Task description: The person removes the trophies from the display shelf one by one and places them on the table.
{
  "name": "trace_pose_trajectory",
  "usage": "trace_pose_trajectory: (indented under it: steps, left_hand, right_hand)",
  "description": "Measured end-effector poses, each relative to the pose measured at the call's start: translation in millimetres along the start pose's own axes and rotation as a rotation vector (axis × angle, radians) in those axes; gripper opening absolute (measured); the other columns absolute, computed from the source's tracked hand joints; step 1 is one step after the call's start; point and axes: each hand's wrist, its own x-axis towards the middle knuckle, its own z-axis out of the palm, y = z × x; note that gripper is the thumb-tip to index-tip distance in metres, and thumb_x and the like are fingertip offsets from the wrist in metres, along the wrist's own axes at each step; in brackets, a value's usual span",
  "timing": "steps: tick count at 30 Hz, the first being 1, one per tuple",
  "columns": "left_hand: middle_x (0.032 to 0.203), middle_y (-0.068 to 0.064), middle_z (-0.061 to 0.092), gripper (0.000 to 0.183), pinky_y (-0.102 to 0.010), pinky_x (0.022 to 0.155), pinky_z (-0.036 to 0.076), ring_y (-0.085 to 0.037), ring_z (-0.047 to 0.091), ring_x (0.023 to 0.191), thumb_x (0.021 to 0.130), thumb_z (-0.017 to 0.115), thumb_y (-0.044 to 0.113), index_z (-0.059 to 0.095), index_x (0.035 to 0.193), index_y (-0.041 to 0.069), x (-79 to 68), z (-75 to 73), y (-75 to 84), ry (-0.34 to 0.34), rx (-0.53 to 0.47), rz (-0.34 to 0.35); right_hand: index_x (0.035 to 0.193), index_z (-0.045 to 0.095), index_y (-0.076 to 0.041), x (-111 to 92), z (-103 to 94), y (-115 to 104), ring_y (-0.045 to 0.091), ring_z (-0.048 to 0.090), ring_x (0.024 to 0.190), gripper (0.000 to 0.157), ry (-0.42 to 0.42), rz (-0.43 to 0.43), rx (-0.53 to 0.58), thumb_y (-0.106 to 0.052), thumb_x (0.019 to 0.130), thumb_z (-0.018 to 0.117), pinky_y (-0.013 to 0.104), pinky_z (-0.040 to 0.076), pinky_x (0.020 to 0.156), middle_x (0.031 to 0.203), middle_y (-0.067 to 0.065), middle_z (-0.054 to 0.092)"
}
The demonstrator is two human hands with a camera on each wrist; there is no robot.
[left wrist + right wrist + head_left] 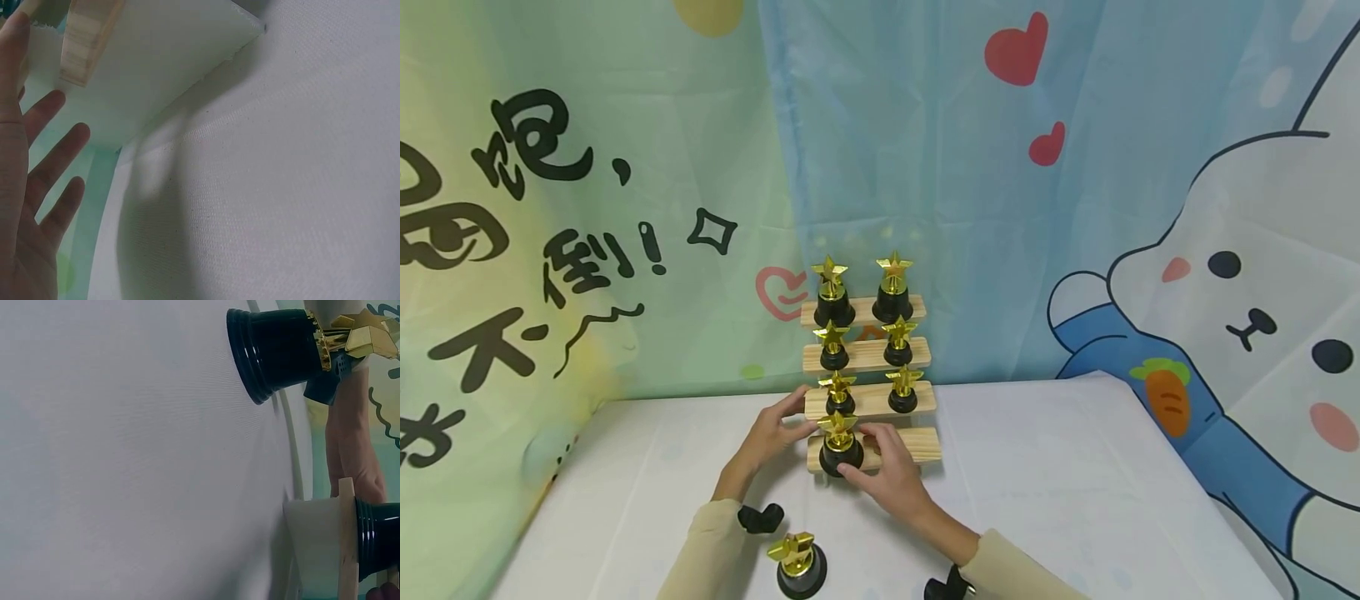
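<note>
A stepped wooden display rack (917,446) carries several gold star trophies on black bases. My right hand (898,483) is at its lowest plank, gripping a star trophy (841,454) on the left part, thumb low against the black base. In the right wrist view that trophy's base (378,534) shows on the plank, with a fingertip at the frame's edge. My left hand (775,437) is at the rack's left side, close to the lower planks. Its fingers (59,150) are extended and spread in the left wrist view, beside a plank end (90,44).
Another star trophy (801,571) stands on the white-covered table (1045,500), in front of the rack and between the forearms. Pairs of trophies occupy the upper planks, such as one trophy (892,292) at top right. A printed curtain (925,167) hangs behind the table.
</note>
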Motion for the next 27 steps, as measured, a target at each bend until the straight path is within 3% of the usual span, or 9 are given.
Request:
trace_pose_trajectory:
  steps: [10, 16, 27]
  left_hand:
    - [0.128, -0.018, 0.064, 0.07, -0.055, 0.106, 0.041, -0.036, 0.059, 0.122, 0.086, 0.074, 0.02, 0.042, 0.147, 0.009, 0.5, 0.2, 2.1, -0.004, -0.012, -0.036]
    - [0.128, -0.019, 0.064, 0.071, -0.055, 0.105, 0.042, -0.037, 0.06, 0.121, 0.087, 0.073, 0.022, 0.04, 0.148, 0.007, 0.7, 0.0, 3.1, -0.006, 0.017, -0.016]
    - [0.128, -0.019, 0.064, 0.069, -0.055, 0.105, 0.042, -0.036, 0.059, 0.121, 0.087, 0.073, 0.018, 0.041, 0.147, 0.006, 0.8, 0.5, 1.7, 0.004, 0.006, -0.019]
  right_hand:
    - [0.126, 0.055, -0.008, 7.5, 4.4, -4.8, 0.021, 0.057, 0.112, 0.057, -0.031, -0.012, -0.043, -0.03, 0.08, 0.079, 0.039, 0.05, 0.095, 0.123, 0.008, 0.056]
    - [0.122, 0.058, -0.008, 9.8, 6.6, -3.6, 0.021, 0.058, 0.109, 0.052, -0.018, -0.03, -0.109, -0.031, 0.08, 0.079, 0.039, 0.05, 0.093, 0.119, 0.008, 0.059]
    - [0.119, 0.059, -0.008, 10.1, 7.7, -3.3, 0.019, 0.06, 0.105, 0.05, -0.021, -0.052, -0.134, -0.031, 0.08, 0.079, 0.038, 0.051, 0.09, 0.113, 0.005, 0.062]
